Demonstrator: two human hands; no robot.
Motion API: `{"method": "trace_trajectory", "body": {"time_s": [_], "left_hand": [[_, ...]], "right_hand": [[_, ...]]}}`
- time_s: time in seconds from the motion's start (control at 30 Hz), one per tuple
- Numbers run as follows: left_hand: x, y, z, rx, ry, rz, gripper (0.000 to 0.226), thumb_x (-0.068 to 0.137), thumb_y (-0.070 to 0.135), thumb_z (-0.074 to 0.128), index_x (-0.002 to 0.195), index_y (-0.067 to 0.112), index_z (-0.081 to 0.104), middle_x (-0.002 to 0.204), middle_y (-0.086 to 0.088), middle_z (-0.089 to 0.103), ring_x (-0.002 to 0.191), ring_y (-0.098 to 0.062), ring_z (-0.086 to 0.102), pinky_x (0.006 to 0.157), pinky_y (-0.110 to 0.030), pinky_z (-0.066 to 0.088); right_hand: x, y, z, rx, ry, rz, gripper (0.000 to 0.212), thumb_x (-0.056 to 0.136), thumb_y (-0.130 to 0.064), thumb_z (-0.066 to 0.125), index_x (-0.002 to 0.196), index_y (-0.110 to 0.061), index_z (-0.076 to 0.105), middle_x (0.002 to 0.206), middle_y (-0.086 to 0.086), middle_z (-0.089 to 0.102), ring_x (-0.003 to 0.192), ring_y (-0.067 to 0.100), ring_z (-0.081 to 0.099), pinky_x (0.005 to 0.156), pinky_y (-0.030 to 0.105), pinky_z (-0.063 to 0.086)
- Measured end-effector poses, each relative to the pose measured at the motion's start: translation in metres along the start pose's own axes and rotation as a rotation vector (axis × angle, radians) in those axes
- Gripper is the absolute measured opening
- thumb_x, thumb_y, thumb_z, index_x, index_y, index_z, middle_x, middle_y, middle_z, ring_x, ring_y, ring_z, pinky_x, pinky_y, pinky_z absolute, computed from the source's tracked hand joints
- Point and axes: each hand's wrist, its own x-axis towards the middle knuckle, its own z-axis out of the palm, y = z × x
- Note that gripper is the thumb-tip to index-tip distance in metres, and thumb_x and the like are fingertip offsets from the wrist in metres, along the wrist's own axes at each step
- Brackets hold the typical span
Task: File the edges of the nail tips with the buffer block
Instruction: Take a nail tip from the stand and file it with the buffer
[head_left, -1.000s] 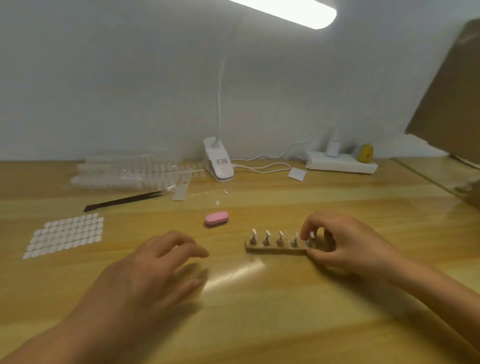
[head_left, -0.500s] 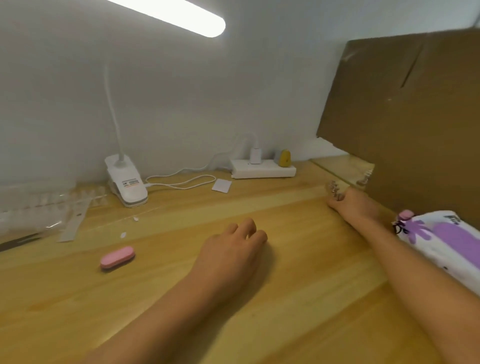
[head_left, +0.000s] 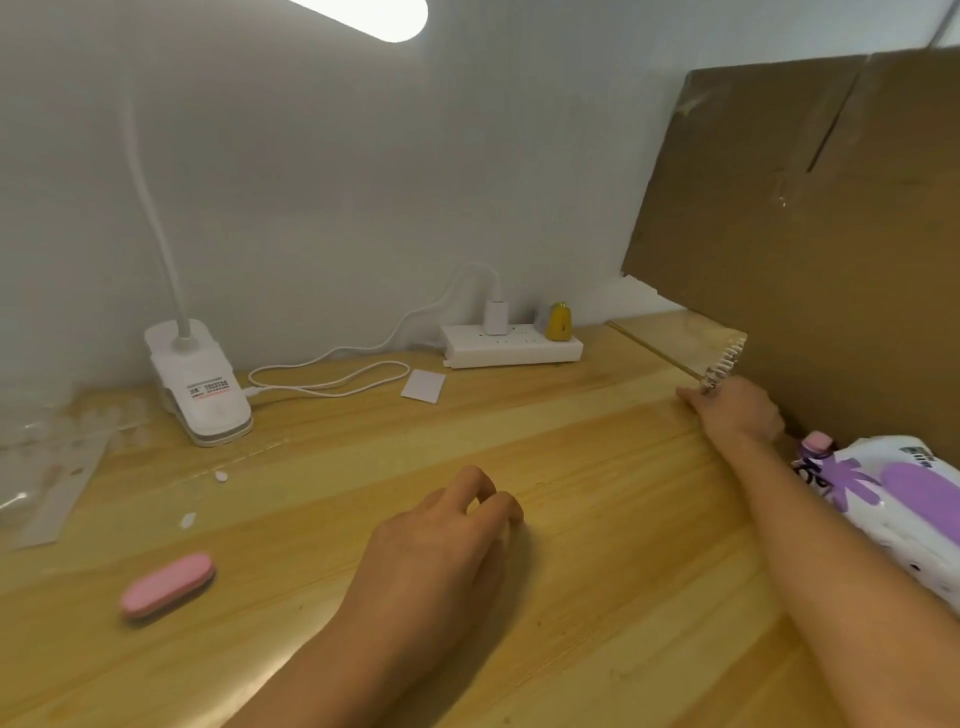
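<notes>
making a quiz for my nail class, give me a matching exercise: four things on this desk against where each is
Things: 1 buffer block; 2 nail tip stand; 3 power strip; 4 white card
Places: a held by the right hand, beside the cardboard; b on the desk, left of the left hand; c against the back wall; d between lamp cable and power strip
Pairs: 1-b; 2-a; 3-c; 4-d

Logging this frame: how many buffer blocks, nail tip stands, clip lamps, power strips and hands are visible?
pink buffer block: 1
nail tip stand: 1
clip lamp: 1
power strip: 1
hands: 2, left hand and right hand
Total: 6
</notes>
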Motion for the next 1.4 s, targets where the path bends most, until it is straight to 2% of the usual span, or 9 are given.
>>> {"method": "trace_trajectory", "body": {"time_s": [0.17, 0.37, 0.57, 0.7, 0.83, 0.93, 1.03, 1.23, 1.4], "left_hand": [[0.001, -0.002, 0.000, -0.038, -0.010, -0.017, 0.029, 0.098, 0.037, 0.036, 0.126, 0.044, 0.038, 0.125, 0.024, 0.031, 0.100, 0.001, 0.047, 0.065, -0.022, 0.034], [0.002, -0.004, 0.000, -0.119, 0.018, -0.037, 0.026, 0.096, 0.036, 0.044, 0.121, 0.044, 0.045, 0.121, 0.026, 0.035, 0.093, 0.001, 0.050, 0.072, -0.023, 0.046], [0.002, -0.004, -0.001, -0.149, 0.016, -0.034, 0.024, 0.096, 0.035, 0.046, 0.119, 0.043, 0.048, 0.120, 0.026, 0.038, 0.091, 0.000, 0.050, 0.073, -0.024, 0.047], [0.002, -0.005, -0.002, -0.179, 0.011, -0.040, 0.024, 0.096, 0.032, 0.048, 0.118, 0.041, 0.051, 0.119, 0.024, 0.041, 0.091, -0.001, 0.052, 0.077, -0.028, 0.048], [0.002, -0.005, -0.004, -0.189, -0.002, -0.044, 0.023, 0.097, 0.029, 0.047, 0.117, 0.036, 0.055, 0.120, 0.019, 0.046, 0.098, -0.004, 0.053, 0.080, -0.031, 0.048], [0.001, -0.003, -0.007, -0.197, 0.005, -0.037, 0.024, 0.097, 0.022, 0.047, 0.117, 0.025, 0.060, 0.120, 0.009, 0.051, 0.103, -0.014, 0.054, 0.083, -0.034, 0.046], [-0.007, -0.004, -0.023, -0.124, -0.047, 0.031, 0.025, 0.097, 0.017, 0.050, 0.119, 0.014, 0.061, 0.122, -0.004, 0.051, 0.107, -0.024, 0.052, 0.086, -0.035, 0.045], [-0.093, -0.031, -0.086, 0.173, -0.029, 0.106, 0.018, 0.097, 0.020, 0.052, 0.108, 0.017, 0.065, 0.110, -0.006, 0.059, 0.096, -0.026, 0.053, 0.067, -0.035, 0.037], [-0.217, -0.046, -0.132, 0.269, -0.038, -0.060, 0.013, 0.092, 0.031, 0.060, 0.103, 0.028, 0.067, 0.101, 0.007, 0.063, 0.082, -0.012, 0.057, 0.056, -0.022, 0.037]], "right_hand": [[-0.007, 0.004, -0.009, 0.033, -0.054, -0.121, 0.033, 0.091, -0.047, 0.067, 0.091, -0.014, 0.068, 0.096, 0.009, 0.068, 0.081, 0.023, 0.053, 0.068, 0.032, 0.039], [-0.021, 0.026, -0.015, -0.032, -0.150, -0.603, 0.023, 0.098, -0.038, 0.057, 0.114, -0.023, 0.062, 0.114, 0.000, 0.053, 0.096, 0.018, 0.057, 0.068, 0.032, 0.045], [0.010, 0.022, -0.008, -0.292, -0.158, -0.343, 0.053, 0.101, -0.052, 0.040, 0.145, -0.022, 0.043, 0.146, 0.012, 0.042, 0.119, 0.035, 0.054, 0.077, 0.040, 0.045], [0.010, 0.004, -0.005, -0.317, -0.214, -0.256, 0.048, 0.102, -0.042, 0.039, 0.136, -0.009, 0.047, 0.138, 0.017, 0.048, 0.117, 0.037, 0.054, 0.082, 0.041, 0.043], [-0.038, -0.028, -0.009, -0.246, -0.173, -0.553, 0.036, 0.100, -0.031, 0.050, 0.133, -0.020, 0.051, 0.134, 0.005, 0.053, 0.105, 0.025, 0.061, 0.072, 0.035, 0.045], [-0.099, -0.061, -0.018, -0.093, -0.188, -0.775, 0.014, 0.095, -0.032, 0.058, 0.109, -0.033, 0.058, 0.096, -0.018, 0.055, 0.075, 0.002, 0.055, 0.056, 0.025, 0.038], [-0.170, -0.093, -0.026, 0.066, -0.339, -1.021, 0.014, 0.091, -0.030, 0.061, 0.085, -0.040, 0.053, 0.074, -0.013, 0.053, 0.066, 0.004, 0.051, 0.053, 0.027, 0.041], [-0.288, -0.149, -0.044, 0.262, -0.554, -1.377, 0.016, 0.083, -0.022, 0.061, 0.082, -0.033, 0.049, 0.082, -0.019, 0.058, 0.075, 0.004, 0.053, 0.063, 0.027, 0.045], [-0.376, -0.191, -0.042, 0.283, -0.637, -1.695, 0.015, 0.095, -0.034, 0.052, 0.109, -0.038, 0.048, 0.104, -0.022, 0.050, 0.088, 0.006, 0.054, 0.069, 0.026, 0.045]]}}
